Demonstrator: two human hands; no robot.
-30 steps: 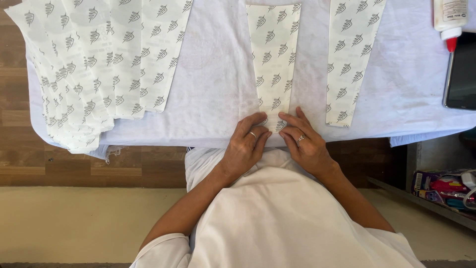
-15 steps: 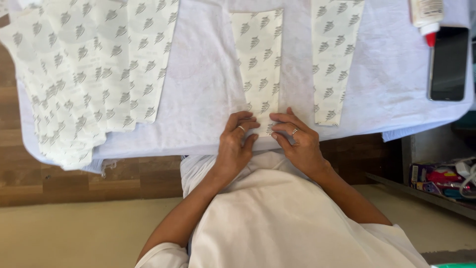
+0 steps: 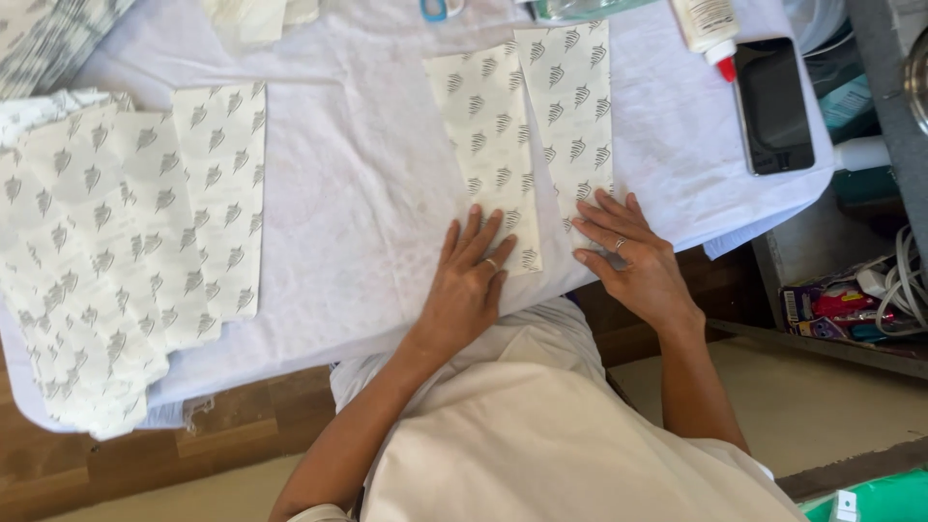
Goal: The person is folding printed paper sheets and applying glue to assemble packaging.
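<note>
Two long strips of cream paper printed with grey leaf shapes lie side by side on a white cloth (image 3: pixel 367 193). My left hand (image 3: pixel 469 285) presses flat, fingers spread, on the near end of the left strip (image 3: pixel 488 135). My right hand (image 3: pixel 628 256) lies flat with fingers apart on the near end of the right strip (image 3: pixel 575 97). Neither hand grips anything.
A fanned stack of the same printed strips (image 3: pixel 116 251) covers the cloth's left side. A glue bottle with a red tip (image 3: pixel 706 24) and a black phone (image 3: pixel 773 106) lie at the right. A shelf with packets and cables (image 3: pixel 851 300) stands at the right below the table edge.
Both hands were bunched together at the near end of one strip; now they are spread flat and apart on two adjacent strips. The view has shifted, and the strips now lie closer together.
</note>
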